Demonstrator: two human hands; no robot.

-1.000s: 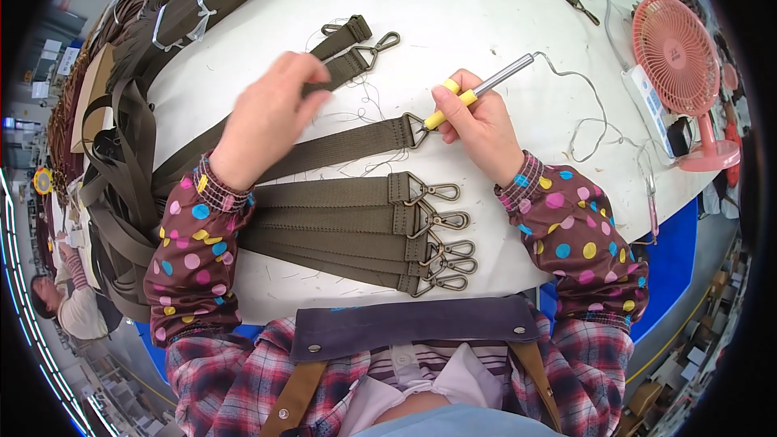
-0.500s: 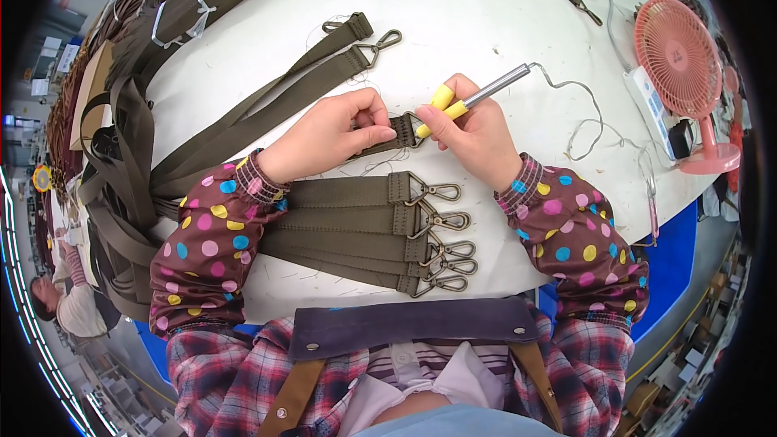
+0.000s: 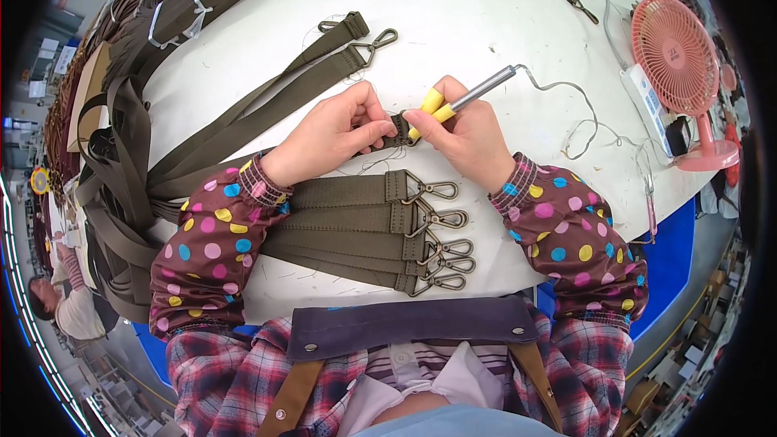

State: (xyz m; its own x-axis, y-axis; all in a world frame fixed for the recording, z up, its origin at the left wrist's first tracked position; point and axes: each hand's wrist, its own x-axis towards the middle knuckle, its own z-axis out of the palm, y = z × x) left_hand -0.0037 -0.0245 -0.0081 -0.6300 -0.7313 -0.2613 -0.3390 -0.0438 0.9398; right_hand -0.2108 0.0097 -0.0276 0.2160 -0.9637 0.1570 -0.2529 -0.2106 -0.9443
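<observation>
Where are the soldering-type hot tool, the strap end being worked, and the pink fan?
hot tool [image 3: 477, 91], head view, on its metal shaft.
strap end [image 3: 400, 131], head view, on the webbing between the two hands.
pink fan [image 3: 670, 50], head view, on its round grille.

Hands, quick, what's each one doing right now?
Left hand: closed, pinching the strap end on the table.
Right hand: closed on the yellow-grip tool, tip at the strap.

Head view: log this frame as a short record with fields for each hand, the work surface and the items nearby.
left hand: pinches strap end flat on table
right hand: grips pen-like corded tool, tip at strap end
table: white
near edge: stack of finished straps with metal clips
left side: pile of loose straps
right side: pink fan
</observation>
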